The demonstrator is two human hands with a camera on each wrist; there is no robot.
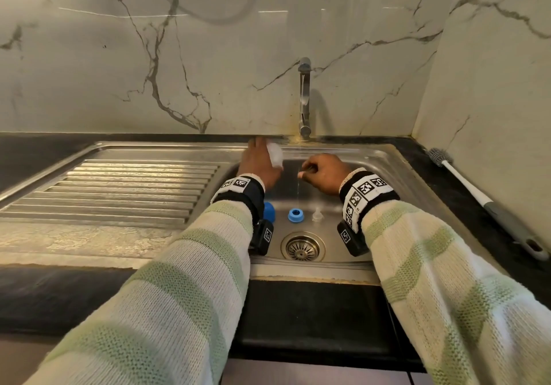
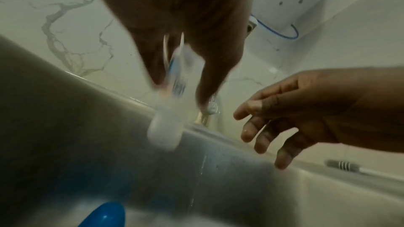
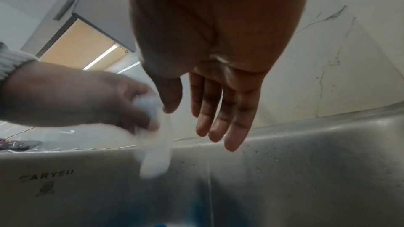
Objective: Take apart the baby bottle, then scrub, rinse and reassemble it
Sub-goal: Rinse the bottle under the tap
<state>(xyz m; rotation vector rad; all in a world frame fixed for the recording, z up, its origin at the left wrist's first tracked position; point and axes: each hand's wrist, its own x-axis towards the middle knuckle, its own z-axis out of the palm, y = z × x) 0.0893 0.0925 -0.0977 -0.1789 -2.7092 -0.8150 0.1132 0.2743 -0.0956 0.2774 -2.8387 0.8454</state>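
My left hand grips the clear bottle body over the back left of the sink basin. The bottle is blurred in the left wrist view and hangs between thumb and fingers; it also shows in the right wrist view. My right hand is empty beside the thin water stream, its fingers straight and relaxed. On the basin floor lie the blue ring, the clear nipple and a blue cap, partly hidden by my left wrist.
The tap runs a thin stream into the sink. A drain sits at the basin's front. A bottle brush lies on the dark counter at right. A ribbed drainboard spreads to the left.
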